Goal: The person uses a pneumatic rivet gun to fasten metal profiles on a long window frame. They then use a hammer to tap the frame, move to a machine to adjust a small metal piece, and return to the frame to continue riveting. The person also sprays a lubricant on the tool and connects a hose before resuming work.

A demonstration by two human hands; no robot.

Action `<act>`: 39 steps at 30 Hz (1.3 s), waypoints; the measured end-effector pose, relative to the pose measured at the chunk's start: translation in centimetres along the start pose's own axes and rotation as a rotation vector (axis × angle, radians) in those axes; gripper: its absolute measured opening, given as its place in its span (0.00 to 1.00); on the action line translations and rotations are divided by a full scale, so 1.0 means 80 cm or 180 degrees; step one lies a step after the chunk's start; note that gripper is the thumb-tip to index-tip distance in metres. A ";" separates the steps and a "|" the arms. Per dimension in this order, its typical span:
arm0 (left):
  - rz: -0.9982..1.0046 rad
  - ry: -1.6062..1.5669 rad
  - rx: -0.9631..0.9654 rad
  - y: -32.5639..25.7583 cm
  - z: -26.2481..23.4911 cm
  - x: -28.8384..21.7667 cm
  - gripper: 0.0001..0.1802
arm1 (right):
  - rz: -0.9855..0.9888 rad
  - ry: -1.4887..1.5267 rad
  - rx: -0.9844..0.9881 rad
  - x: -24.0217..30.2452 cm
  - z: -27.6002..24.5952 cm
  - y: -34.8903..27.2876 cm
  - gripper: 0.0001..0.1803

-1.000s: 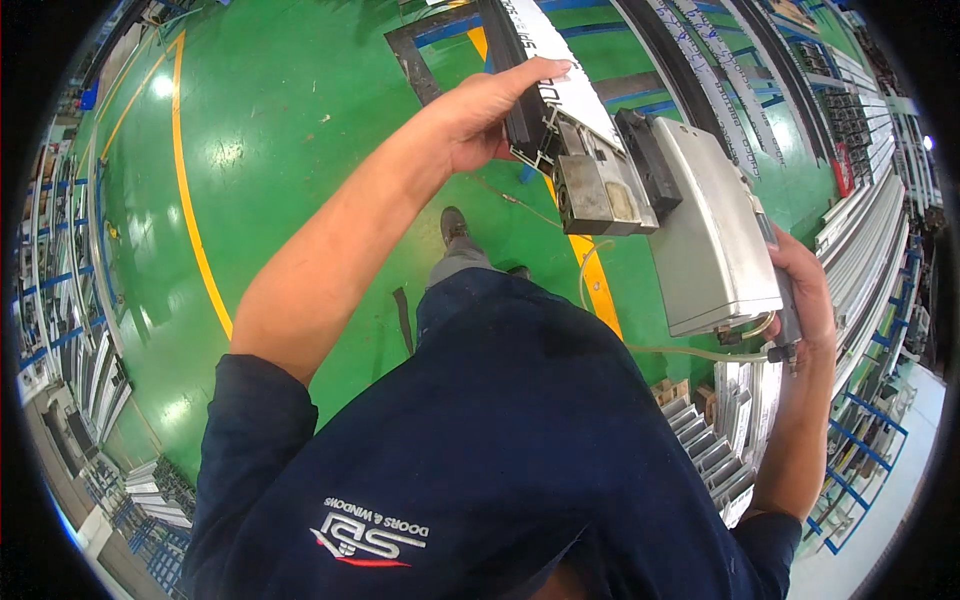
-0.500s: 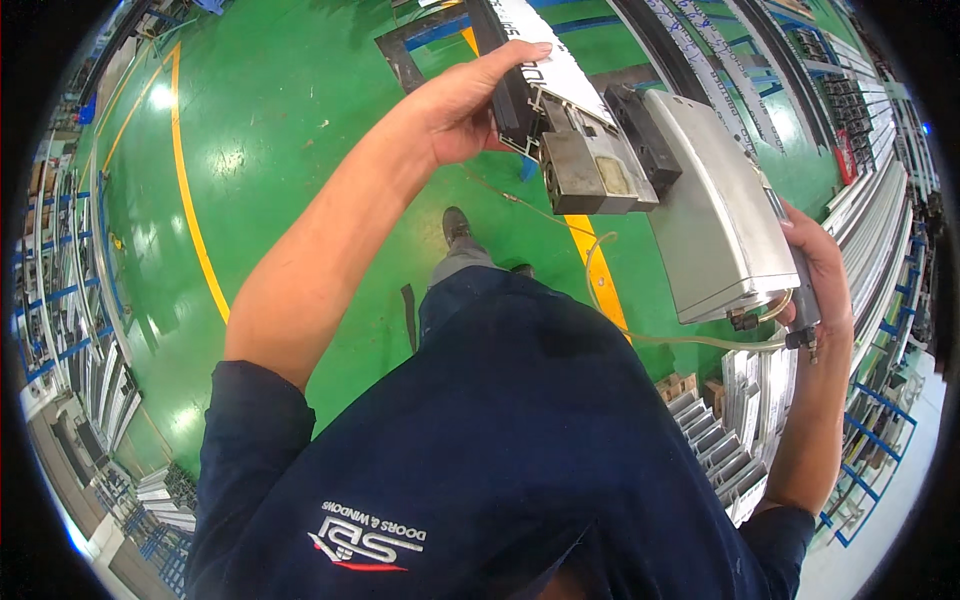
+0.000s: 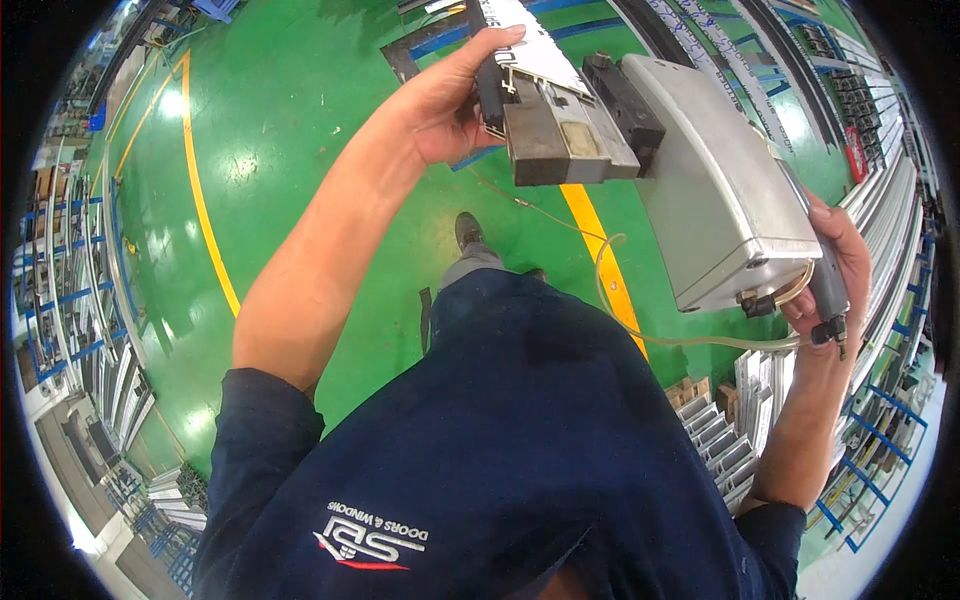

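Note:
My left hand (image 3: 440, 115) is closed round the end of a black aluminium profile (image 3: 540, 50) faced with white printed film, the thumb lying along its top. Right against the profile's cut end sits the steel block head (image 3: 570, 140) of a pneumatic tool (image 3: 715, 185) with a boxy silver body. Whether the profile's edge is inside the head I cannot tell. On the far right my right hand (image 3: 845, 245) wraps round the tool's grey handle, partly hidden by the body. A thin clear air hose (image 3: 690, 341) runs from the handle's lower end.
Long film-covered profiles (image 3: 700, 60) lie on racks ahead and to the right. Stacked profile lengths (image 3: 715, 440) stand beside my right elbow. Blue-framed racks (image 3: 65, 300) line the left side. Yellow lines (image 3: 205, 215) mark the green floor (image 3: 300, 80); the hose loops over it.
The tool's head and my left hand with the profile have shifted slightly left and up. The handle and my right hand have moved a little right. Both grips are unchanged.

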State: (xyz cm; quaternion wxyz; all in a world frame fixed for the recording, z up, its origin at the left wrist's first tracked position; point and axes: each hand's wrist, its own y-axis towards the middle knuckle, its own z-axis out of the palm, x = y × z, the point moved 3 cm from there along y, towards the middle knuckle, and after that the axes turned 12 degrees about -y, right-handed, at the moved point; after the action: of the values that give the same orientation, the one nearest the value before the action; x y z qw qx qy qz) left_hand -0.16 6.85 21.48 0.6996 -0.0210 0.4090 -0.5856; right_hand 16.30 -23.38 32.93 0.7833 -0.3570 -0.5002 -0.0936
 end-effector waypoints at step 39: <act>-0.0351 -0.0204 -0.0119 0.016 -0.013 -0.046 0.22 | -0.0010 0.0416 0.0382 0.026 0.020 0.034 0.26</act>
State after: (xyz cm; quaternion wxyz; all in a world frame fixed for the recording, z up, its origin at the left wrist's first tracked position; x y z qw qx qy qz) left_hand 0.30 10.78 22.16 0.6784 -0.0753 0.3954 -0.6146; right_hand 17.52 -19.91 33.82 0.8342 -0.3017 -0.4533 -0.0877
